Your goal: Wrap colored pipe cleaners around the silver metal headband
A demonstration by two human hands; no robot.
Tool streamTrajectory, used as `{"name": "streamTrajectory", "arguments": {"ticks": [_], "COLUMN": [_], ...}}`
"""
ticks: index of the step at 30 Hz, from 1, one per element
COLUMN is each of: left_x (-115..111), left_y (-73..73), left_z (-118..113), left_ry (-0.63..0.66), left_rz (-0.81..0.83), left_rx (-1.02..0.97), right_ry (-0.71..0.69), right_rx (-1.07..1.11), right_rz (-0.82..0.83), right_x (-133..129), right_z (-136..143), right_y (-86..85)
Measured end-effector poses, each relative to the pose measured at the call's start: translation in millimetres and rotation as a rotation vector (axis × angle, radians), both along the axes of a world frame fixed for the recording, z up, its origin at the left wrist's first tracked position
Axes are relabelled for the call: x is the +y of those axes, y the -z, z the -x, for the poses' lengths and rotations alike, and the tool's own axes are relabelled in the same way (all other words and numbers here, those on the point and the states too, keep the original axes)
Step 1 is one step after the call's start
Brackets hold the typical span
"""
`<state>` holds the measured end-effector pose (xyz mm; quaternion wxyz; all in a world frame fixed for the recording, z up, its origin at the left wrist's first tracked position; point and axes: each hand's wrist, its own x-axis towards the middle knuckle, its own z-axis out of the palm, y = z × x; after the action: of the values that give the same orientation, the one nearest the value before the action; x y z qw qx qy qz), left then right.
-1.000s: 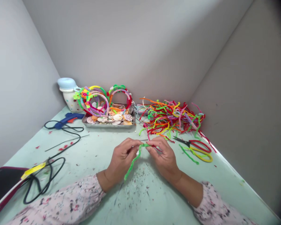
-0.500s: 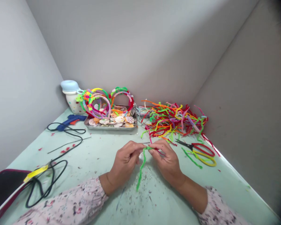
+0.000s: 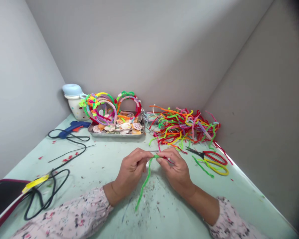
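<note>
A green pipe cleaner (image 3: 144,187) hangs down from between my two hands, its upper end wound into a small green coil. My left hand (image 3: 132,171) pinches the left side of this coil between thumb and forefinger. From the right, my right hand (image 3: 176,171) pinches the other side, close to the left fingertips. Pink-red pipe cleaner (image 3: 159,146) pokes up behind the fingers, and a darker red end shows by the right forefinger. How the strands join is hidden by the fingertips.
Scissors (image 3: 214,161) and loose green pieces lie to the right. Behind is a heap of colourful pipe cleaners (image 3: 184,127). A metal tray (image 3: 114,135) holds shells and wrapped headbands (image 3: 129,96). Leftward are a blue glue gun (image 3: 72,127), a black cord (image 3: 83,152) and a white cup (image 3: 77,108).
The hanging tail of the green pipe cleaner has swung down and to the left. Both hands keep their pinch in nearly the same place, and the view has shifted slightly.
</note>
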<state>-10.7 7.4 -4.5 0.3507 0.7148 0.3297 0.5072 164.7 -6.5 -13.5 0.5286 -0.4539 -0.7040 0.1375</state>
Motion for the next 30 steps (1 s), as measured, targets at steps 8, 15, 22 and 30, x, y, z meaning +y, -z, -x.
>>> {"name": "streamTrajectory", "arguments": {"ticks": [8, 15, 22, 30], "left_x": [-4.5, 5.7, 7.2, 7.4], "left_y": [-1.6, 0.4, -0.5, -5.8], "left_z": [-0.7, -0.4, 0.2, -0.1], "left_ry": [0.067, 0.078, 0.08, 0.004], "left_rz": [0.37, 0.516, 0.484, 0.525], "left_rx": [-0.139, -0.029, 0.011, -0.094], "right_ry": [-0.008, 0.038, 0.068, 0.072], "right_rx": [-0.091, -0.213, -0.195, -0.003], "right_rz": [-0.053, -0.049, -0.079, -0.009], "right_x": [2.5, 2.3, 4.2, -3.6], "right_z": [-0.6, -1.8, -1.2, 0.7], "right_y": [-1.2, 1.1, 0.1, -7.4]}}
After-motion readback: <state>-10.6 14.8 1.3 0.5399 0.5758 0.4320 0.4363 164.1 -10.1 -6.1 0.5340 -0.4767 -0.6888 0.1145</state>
